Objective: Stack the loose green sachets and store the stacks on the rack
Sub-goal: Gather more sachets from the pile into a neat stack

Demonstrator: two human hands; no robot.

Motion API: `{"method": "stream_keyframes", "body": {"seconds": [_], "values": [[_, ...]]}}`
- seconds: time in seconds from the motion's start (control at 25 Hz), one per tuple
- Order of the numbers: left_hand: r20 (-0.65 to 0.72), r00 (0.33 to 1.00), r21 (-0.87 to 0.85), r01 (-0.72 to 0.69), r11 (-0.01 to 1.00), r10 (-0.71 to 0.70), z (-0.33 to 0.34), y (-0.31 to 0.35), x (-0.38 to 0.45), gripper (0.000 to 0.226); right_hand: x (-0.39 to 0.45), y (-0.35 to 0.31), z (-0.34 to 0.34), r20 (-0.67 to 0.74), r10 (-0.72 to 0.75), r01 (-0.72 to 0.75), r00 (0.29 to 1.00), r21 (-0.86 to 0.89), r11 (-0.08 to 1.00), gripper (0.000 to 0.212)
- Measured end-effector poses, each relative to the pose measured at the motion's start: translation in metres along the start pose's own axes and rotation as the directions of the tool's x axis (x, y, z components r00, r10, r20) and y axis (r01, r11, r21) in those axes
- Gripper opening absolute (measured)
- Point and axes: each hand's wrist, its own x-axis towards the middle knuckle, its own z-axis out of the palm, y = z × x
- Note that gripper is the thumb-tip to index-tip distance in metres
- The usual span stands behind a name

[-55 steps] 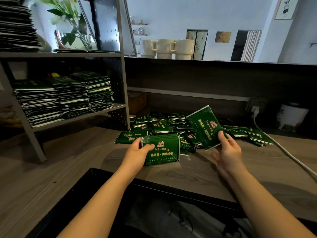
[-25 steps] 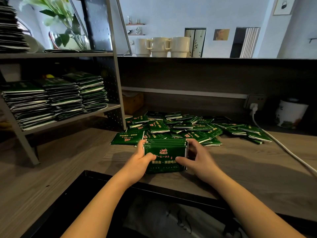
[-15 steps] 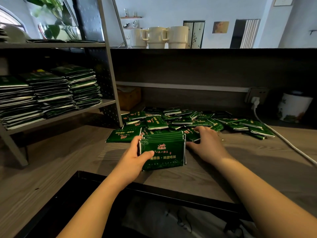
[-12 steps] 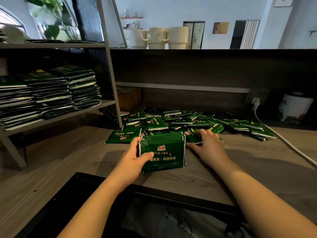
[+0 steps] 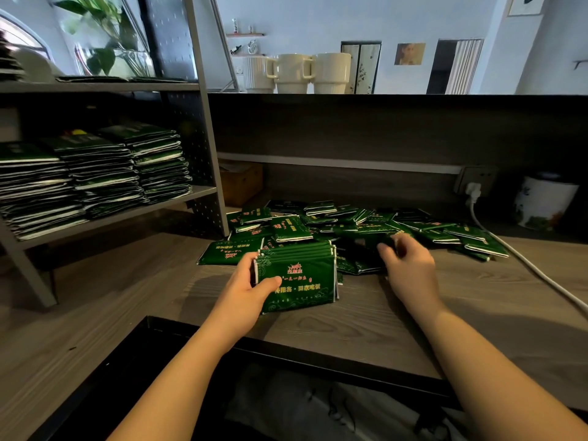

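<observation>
On rack (image 5: 203,194), at left: three tall stacks (image 5: 95,173) stored. Mid-desk: left hand (image 5: 245,288) gripping upright bundle (image 5: 297,278). Further right: right hand (image 5: 409,265), fingers curled, reaching into loose pile (image 5: 423,229), grip hidden. Many sachets left unstacked.

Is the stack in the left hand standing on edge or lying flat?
On edge: the stack shows its printed face to the camera, bottom edge on the desk, left hand gripping its side.
</observation>
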Motion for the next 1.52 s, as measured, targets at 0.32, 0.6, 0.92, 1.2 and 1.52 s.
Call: {"method": "stream_keyframes", "body": {"seconds": [0.32, 0.6, 0.92, 1.2, 1.52], "values": [[-0.007, 1.0, -0.015, 0.004, 1.0, -0.004, 0.0, 0.006, -0.003, 0.022, -0.003, -0.032, -0.012, 0.377, 0.282, -0.459, 0.882, 0.821, 0.339, 0.02], [0.019, 1.0, -0.001, 0.015, 1.0, -0.015, 0.002, 0.008, -0.006, 0.061, -0.021, -0.027, 0.008, 0.481, 0.007, -0.3, 0.877, 0.534, 0.791, 0.009], [0.092, 0.995, -0.014, 0.044, 0.999, -0.043, 0.002, 0.011, -0.006, 0.075, -0.029, -0.029, 0.012, 0.46, -0.116, -0.148, 0.88, 0.498, 0.854, 0.02], [0.097, 0.995, 0.137, 0.015, 0.99, -0.029, 0.003, 0.009, -0.006, 0.081, -0.029, -0.029, 0.014, 0.55, -0.125, -0.042, 0.826, 0.28, 0.959, 0.075], [0.147, 0.985, 0.102, 0.073, 0.992, -0.088, 0.002, 0.012, -0.008, 0.077, -0.033, -0.034, 0.011, 0.661, -0.169, -0.028, 0.731, 0.277, 0.961, 0.052]]}}
